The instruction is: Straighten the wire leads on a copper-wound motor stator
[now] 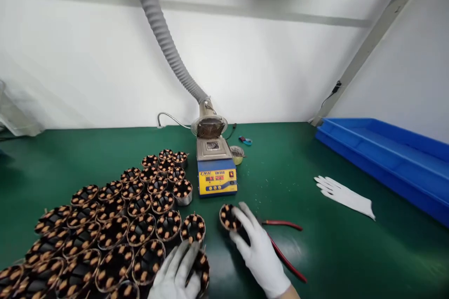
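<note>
Both my hands wear white gloves. My left hand (177, 273) lies at the bottom edge with its fingers spread over a wound motor stator (202, 268) at the near end of the stator group. My right hand (257, 250) reaches forward, and its fingertips touch a single stator (227, 216) that stands apart on the green mat. Under my right hand lie red-handled pliers (286, 243). Straight behind that stator stands a blue and yellow solder pot (215, 170) with red digits on its panel.
Several stators (115, 224) stand in rows on the left of the green mat (298, 182). A grey fume hose (164, 37) hangs down to the pot. A spare white glove (345, 195) lies at the right, beside a blue tray (389, 159).
</note>
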Demonstrator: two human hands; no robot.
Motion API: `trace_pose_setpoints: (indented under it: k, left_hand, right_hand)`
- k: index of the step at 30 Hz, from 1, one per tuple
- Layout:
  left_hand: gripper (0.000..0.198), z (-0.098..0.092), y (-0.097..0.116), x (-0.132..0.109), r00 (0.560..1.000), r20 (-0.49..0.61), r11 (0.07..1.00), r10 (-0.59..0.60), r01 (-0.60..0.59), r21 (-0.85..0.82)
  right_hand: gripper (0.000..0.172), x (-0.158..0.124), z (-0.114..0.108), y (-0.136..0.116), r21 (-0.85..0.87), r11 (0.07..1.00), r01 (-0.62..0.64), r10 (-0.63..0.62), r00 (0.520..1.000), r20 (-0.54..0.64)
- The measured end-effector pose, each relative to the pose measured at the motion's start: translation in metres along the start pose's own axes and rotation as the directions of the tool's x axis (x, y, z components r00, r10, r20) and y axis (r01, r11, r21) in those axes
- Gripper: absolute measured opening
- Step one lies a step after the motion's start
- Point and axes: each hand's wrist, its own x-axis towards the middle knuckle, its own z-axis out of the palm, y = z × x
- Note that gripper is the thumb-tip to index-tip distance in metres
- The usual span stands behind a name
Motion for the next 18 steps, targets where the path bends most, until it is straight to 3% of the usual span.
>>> trace_pose_setpoints:
  k: [2,5,7,10,13,15,18]
  left_hand:
    - [0.027,-0.01,0.008,0.019,0.996,0.091,0.996,-0.018,0.027,-0.089]
    - [0.036,-0.016,0.023,0.04,0.948,0.262,0.942,-0.178,0.241,-0.233]
    - [0.034,-0.015,0.031,0.048,0.929,0.322,0.89,-0.182,0.295,-0.349]
    - [0.029,-0.009,0.038,0.055,0.902,0.401,0.804,-0.158,0.353,-0.478]
    - [0.049,-0.002,0.043,0.06,0.866,0.446,0.712,-0.227,0.46,-0.531]
    - [0.045,0.003,0.048,0.061,0.868,0.398,0.654,-0.295,0.488,-0.579]
    - [0.034,0.01,0.052,0.06,0.884,0.309,0.602,-0.351,0.466,-0.649]
  right_hand:
    - [0.049,-0.004,0.002,0.006,0.109,0.993,-0.047,0.056,0.995,-0.083]
    - [0.052,-0.017,0.002,0.013,0.249,0.958,-0.145,0.189,0.968,-0.163]
    - [0.053,-0.026,-0.002,0.015,0.342,0.916,-0.211,0.279,0.946,-0.162]
    - [0.044,-0.034,-0.011,0.012,0.472,0.827,-0.305,0.378,0.924,-0.064]
    - [0.03,-0.033,-0.017,0.002,0.61,0.701,-0.369,0.356,0.922,0.149]
    - [0.024,-0.027,-0.015,-0.004,0.704,0.588,-0.398,0.316,0.914,0.254]
    - [0.019,-0.018,-0.006,-0.008,0.782,0.468,-0.411,0.326,0.903,0.28]
